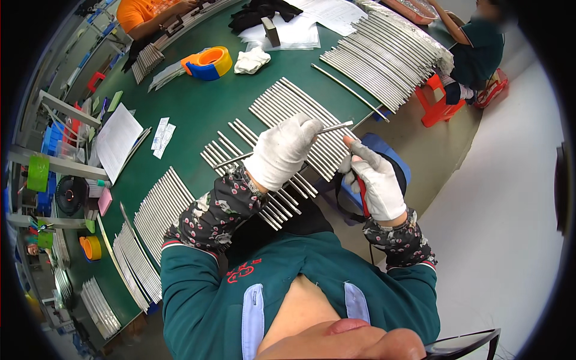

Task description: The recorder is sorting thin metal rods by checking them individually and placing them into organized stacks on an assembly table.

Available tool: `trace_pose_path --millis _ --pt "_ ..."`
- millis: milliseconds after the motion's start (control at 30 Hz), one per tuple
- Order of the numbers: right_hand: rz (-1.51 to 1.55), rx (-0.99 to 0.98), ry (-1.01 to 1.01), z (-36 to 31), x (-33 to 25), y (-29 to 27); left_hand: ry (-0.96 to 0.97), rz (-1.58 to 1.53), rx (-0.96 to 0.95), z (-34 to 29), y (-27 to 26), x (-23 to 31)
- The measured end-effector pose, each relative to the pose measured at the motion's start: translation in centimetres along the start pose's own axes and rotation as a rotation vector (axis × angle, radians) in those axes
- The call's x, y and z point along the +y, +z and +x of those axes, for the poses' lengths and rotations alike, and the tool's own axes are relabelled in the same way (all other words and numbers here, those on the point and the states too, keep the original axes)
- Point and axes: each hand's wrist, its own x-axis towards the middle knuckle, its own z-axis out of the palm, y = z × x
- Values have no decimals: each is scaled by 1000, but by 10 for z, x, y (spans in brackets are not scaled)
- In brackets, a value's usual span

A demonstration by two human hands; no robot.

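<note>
My left hand [281,151], in a white glove, is closed around a thin metal rod [336,126]. The rod slants across the hand, its far end pointing right towards my other hand. Bare fingertips poke out of the worn white glove on my right hand [379,183]. That hand is wrapped around a red-handled tool [362,197], whose working end is hidden by the fingers. Just beyond the rod's end the right fingertips stand, apart from it as far as I can tell. Beneath my left hand, loose rods [282,207] lie side by side over the table's near edge.
More rows of rods lie on the green table [198,120], including a large bundle [384,57] at far right. A tape roll [211,62] and a crumpled white cloth [252,60] are behind. A blue stool [384,150] is below. Two people sit at the far side, near a red stool [438,102].
</note>
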Motion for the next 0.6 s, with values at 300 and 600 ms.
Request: trace_pose_path --millis 300,600 --pt "41 -9 -26 8 1 1 -39 29 25 -8 -4 15" --pt "86 -29 -4 8 6 -1 11 177 -9 -13 -7 19"
